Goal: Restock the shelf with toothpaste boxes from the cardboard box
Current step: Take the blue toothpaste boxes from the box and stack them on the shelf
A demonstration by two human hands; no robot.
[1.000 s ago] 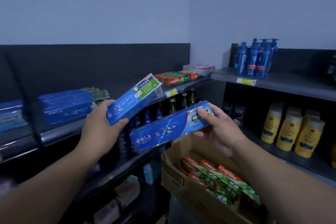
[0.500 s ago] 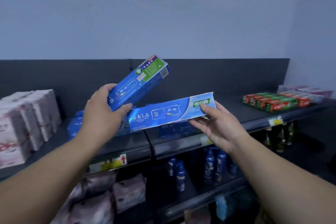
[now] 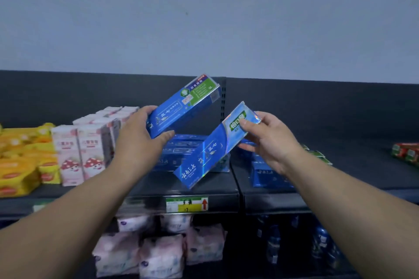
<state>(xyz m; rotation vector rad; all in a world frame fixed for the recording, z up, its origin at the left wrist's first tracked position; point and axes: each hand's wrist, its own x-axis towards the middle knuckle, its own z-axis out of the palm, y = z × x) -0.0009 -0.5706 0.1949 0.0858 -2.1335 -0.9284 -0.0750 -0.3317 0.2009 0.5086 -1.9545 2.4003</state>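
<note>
The left hand (image 3: 138,140) grips the upper box (image 3: 186,106) by its lower end and the right hand (image 3: 269,140) pinches the lower box (image 3: 208,152) by its pale end, both tilted above the shelf (image 3: 149,184); these cartons are probably light, stiff and crushable, so grasp across the narrow faces.

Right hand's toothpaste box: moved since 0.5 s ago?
Yes. The right hand has tipped its toothpaste box from near level to steep; the lower end now sits down by the shelf, just above the price tag.

Pale wall (image 3: 204,18), dark back panel (image 3: 317,102), dim light
</note>
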